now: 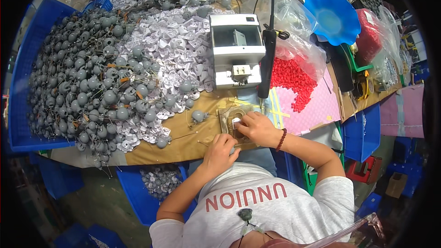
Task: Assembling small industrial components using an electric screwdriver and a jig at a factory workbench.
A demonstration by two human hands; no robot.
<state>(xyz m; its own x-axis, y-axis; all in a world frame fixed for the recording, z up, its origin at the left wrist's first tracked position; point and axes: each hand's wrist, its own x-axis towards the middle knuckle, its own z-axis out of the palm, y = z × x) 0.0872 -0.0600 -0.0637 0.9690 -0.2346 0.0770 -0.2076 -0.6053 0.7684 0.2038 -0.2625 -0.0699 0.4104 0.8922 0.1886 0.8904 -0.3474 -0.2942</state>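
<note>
Pinching one white piece (237,122), both hands (258,128)

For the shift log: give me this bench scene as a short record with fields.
left hand: on the brown bench top, fingers curled
right hand: pressing a small white piece in a clear round jig
behind: white benchtop machine
left: heap of grey balls, white pieces
right: red beads, blue wavy bowl
</note>
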